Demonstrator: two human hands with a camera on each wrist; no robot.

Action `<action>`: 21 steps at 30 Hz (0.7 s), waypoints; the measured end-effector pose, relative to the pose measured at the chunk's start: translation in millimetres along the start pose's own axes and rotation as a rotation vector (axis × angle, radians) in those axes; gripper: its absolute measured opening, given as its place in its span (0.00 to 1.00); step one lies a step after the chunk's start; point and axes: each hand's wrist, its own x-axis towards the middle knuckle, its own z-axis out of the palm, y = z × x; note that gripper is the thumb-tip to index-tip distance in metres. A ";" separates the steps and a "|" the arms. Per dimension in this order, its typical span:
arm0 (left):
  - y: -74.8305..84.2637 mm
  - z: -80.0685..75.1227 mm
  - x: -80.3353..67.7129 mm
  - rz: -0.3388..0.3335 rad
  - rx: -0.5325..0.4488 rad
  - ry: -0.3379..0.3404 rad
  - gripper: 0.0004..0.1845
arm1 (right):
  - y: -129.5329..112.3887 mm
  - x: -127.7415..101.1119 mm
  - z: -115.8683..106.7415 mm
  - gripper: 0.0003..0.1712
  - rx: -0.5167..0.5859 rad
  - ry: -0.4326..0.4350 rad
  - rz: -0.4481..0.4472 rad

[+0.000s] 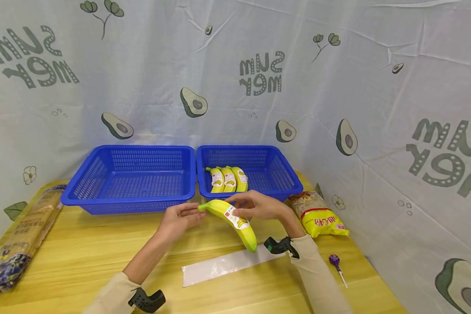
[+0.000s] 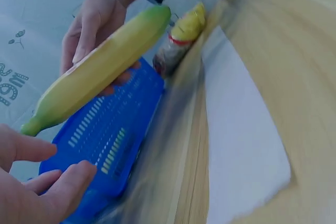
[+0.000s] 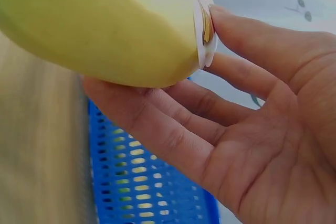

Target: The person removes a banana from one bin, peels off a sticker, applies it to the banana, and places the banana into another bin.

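The right hand (image 1: 259, 206) cradles the labelled banana (image 1: 231, 220) mid-length on loosely curled fingers, its stem pointing at the open left hand (image 1: 180, 218) just beside.

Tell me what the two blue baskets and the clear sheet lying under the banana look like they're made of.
The blue baskets look like moulded rigid plastic, slightly glossy, with rows of small slots through walls and floor. The clear sheet seems to be thin plastic film, possibly an empty bag: translucent, faintly crinkled, with the wooden table showing through it.
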 end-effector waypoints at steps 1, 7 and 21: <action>-0.1 2.1 1.9 -0.018 -0.067 0.012 0.25 | -1.4 -0.9 -2.6 0.28 0.005 0.005 0.001; -0.1 16.2 9.7 -0.076 -0.349 0.059 0.26 | -9.6 -3.5 -15.1 0.30 0.009 0.066 0.029; -1.6 34.9 23.8 -0.065 -0.630 0.220 0.23 | -18.8 0.2 -42.7 0.33 0.033 0.214 0.093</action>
